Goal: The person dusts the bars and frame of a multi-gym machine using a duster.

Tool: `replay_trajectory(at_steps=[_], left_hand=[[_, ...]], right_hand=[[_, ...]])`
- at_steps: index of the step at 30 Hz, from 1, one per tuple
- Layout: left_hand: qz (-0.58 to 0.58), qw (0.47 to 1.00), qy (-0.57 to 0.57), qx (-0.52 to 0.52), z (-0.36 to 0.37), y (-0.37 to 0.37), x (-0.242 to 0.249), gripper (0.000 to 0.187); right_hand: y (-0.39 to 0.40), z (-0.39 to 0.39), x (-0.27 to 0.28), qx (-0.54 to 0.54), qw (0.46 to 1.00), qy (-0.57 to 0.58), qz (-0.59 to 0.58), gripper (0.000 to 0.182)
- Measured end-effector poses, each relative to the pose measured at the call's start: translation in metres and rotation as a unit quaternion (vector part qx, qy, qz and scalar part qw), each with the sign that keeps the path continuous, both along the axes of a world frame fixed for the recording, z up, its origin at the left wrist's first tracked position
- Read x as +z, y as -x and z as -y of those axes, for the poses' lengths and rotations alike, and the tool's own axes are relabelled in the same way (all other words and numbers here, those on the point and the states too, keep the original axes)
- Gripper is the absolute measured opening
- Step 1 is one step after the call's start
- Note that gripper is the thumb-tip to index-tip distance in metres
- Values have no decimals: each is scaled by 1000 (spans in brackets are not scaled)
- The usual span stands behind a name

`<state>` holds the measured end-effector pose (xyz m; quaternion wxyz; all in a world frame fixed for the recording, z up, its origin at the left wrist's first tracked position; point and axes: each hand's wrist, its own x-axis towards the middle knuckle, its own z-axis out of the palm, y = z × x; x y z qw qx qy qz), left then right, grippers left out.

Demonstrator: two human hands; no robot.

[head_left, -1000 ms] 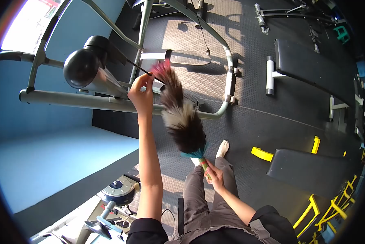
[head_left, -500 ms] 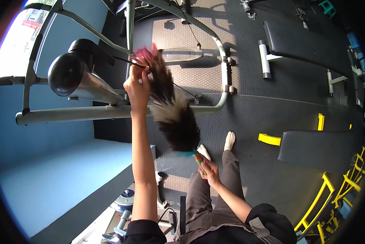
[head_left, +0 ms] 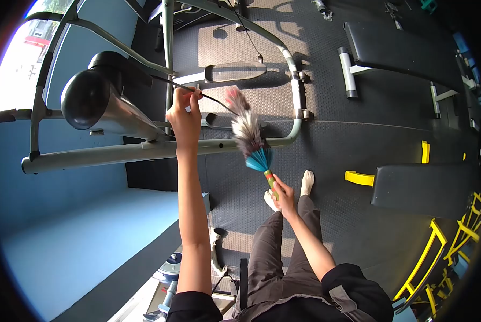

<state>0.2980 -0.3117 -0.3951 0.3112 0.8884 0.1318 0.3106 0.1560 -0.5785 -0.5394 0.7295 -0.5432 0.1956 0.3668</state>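
Dark floor (head_left: 369, 142) below; duster (head_left: 247, 130) (feathery) in the right hand (head_left: 285, 199).

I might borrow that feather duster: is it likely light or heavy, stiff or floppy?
The feather duster is probably light for its size, being mostly fluffy plumes. Those likely bend easily, since they look soft and loose. The green handle seems stiffer, sitting straight in the right hand.

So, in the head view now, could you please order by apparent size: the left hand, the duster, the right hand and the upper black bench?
1. Upper black bench
2. Duster, feathers and handle together
3. Left hand
4. Right hand
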Motion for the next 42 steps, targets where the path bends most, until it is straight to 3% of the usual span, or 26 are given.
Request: replay_trajectory(at_steps=[3,7,11,14,16,19,25,26,28,33,35,37,40,42], left_hand=[[0,1000,-1,-11,-1,0,0,11],[-2,998,-63,9,0,4,4,10],[-7,1000,-1,-6,0,2,-1,8],[2,1000,2,-13,3,1,-2,8],[1,1000,7,-14,8,1,2,8],[2,1000,20,-17,12,3,2,9],[-10,1000,19,-3,11,2,7,11],[-13,1000,16,-3,13,3,9,11],[-15,999,-33,9,16,7,13,9],[-16,1000,-12,24,15,9,6,11],[-20,1000,15,10,17,10,7,14],[-16,1000,25,2,20,11,9,8],[-9,999,31,4,25,12,8,9],[-9,999,34,3,26,13,8,9]], right_hand=[[18,15,27,-7,989,-146,-31,40],[27,38,4,37,975,-216,22,42],[10,44,-41,27,991,-92,-97,42],[7,35,-109,0,992,61,-113,39],[-9,23,-125,-42,982,126,-134,37],[-38,7,-88,-37,985,110,-126,34],[-32,24,72,46,993,-110,-10,38],[-25,30,76,46,993,-111,-8,38],[-13,46,80,66,970,-229,-48,41],[5,60,14,78,963,-249,-70,44],[8,60,-6,35,970,-170,-168,44],[15,59,-41,32,968,-166,-185,43],[10,47,-78,-41,970,-42,-238,39],[-11,35,-68,-47,971,-27,-233,39]])
